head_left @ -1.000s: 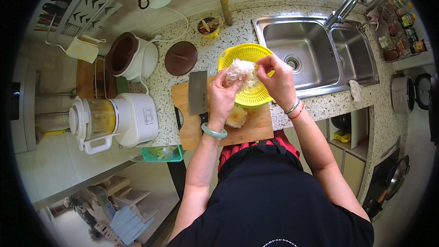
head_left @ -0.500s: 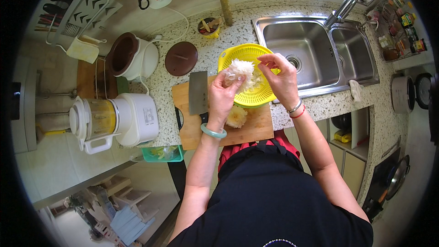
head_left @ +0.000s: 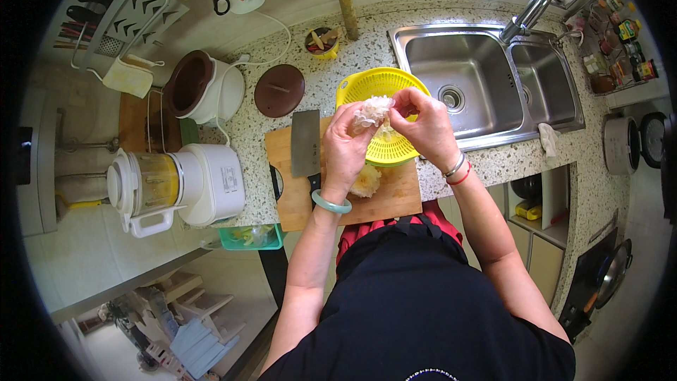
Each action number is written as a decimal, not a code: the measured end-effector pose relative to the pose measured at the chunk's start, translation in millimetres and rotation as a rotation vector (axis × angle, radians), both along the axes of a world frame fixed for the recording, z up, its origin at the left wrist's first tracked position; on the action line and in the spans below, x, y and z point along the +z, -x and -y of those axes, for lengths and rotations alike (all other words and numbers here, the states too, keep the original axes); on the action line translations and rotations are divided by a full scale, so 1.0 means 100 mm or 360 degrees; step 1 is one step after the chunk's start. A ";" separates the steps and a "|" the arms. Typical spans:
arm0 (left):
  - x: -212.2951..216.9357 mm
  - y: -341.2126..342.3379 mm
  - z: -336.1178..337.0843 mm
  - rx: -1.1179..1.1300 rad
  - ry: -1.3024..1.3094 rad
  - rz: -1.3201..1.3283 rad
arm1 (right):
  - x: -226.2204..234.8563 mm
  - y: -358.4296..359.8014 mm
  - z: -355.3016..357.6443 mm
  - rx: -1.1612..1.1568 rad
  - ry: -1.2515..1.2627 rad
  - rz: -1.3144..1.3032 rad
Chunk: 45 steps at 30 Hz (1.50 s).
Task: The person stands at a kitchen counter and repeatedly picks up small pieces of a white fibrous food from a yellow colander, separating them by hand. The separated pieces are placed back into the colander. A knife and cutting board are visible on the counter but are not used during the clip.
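Note:
Over a yellow colander [head_left: 352,83], my left hand [head_left: 343,142] holds a ruffled, whitish clump that looks like white fungus [head_left: 371,111]. My right hand [head_left: 429,127] pinches the clump's right edge between thumb and fingers. Loose pale pieces [head_left: 386,131] lie inside the colander. Another yellowish-white fungus [head_left: 366,182] rests on the wooden cutting board [head_left: 395,190], just below the hands. A cleaver [head_left: 305,144] lies on the board's left part, its blade pointing away and its handle partly behind my left wrist.
Right of the colander is a double steel sink [head_left: 462,63] with a faucet [head_left: 529,10]. A brown lid [head_left: 279,90], a white cooker [head_left: 218,88] and a blender [head_left: 211,183] stand to the left. A small yellow bowl of scraps [head_left: 323,44] sits behind. A green bin [head_left: 250,237] hangs at the counter's edge.
My right hand has moved left and its fingers now meet the white fungus. The clump has turned a little in my left hand. The colander, board and cleaver have stayed put.

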<state>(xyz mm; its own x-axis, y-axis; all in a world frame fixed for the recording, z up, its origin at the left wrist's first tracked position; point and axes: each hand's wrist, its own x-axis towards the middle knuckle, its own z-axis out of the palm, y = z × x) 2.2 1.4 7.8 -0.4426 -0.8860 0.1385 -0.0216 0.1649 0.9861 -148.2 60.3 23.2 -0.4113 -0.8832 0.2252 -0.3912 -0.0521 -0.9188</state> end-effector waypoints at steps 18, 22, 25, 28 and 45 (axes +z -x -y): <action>-0.08 -0.10 0.01 -0.0090 -0.0848 -0.0517 | -0.09 0.08 -0.03 -0.0162 0.0123 -0.0127; -0.08 -0.08 0.00 -0.0086 -0.0778 -0.0478 | -0.15 0.10 -0.02 -0.0161 0.0132 -0.0293; -0.05 -0.07 0.00 -0.0091 -0.0721 -0.0415 | -0.12 0.07 -0.02 -0.0179 0.0127 -0.0047; -0.06 -0.05 0.00 -0.0089 -0.0615 -0.0362 | -0.01 0.02 -0.03 -0.0101 0.0061 0.0231; 0.05 0.00 -0.01 -0.0106 -0.0129 -0.0082 | 0.07 -0.01 0.00 -0.0032 0.0218 -0.0178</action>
<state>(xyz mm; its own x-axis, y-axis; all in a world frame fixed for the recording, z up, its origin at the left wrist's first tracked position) 2.1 2.6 12.6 -0.4951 -0.8640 0.0917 0.0378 0.0839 0.9958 -147.0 60.8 30.2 -0.3943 -0.8329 0.3884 -0.4927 -0.1651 -0.8544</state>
